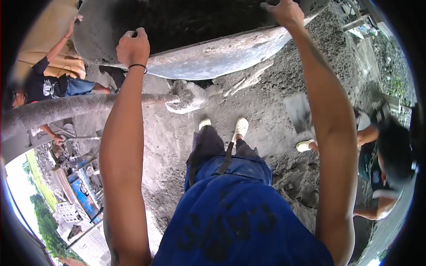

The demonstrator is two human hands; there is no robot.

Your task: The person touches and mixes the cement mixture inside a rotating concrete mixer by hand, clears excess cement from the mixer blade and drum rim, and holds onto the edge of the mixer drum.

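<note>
A large, mortar-crusted metal tub (222,60) with a dark inside fills the top of the head view, its near wall curving toward me. My left hand (133,48) is closed over the tub's rim at the left, a dark band at the wrist. Farther right, my right hand (287,15) grips the same rim, its fingers partly out of view at the top edge. Both arms are stretched forward. Whatever lies deep inside the tub is too dark to make out.
A thick pipe (80,106) runs in from the left to a crusted whitish lump (188,98) under the tub. One person (46,86) reaches toward the tub at left; another (392,150) bends at right near a shovel blade (296,111). Gravel (328,40) is heaped at right.
</note>
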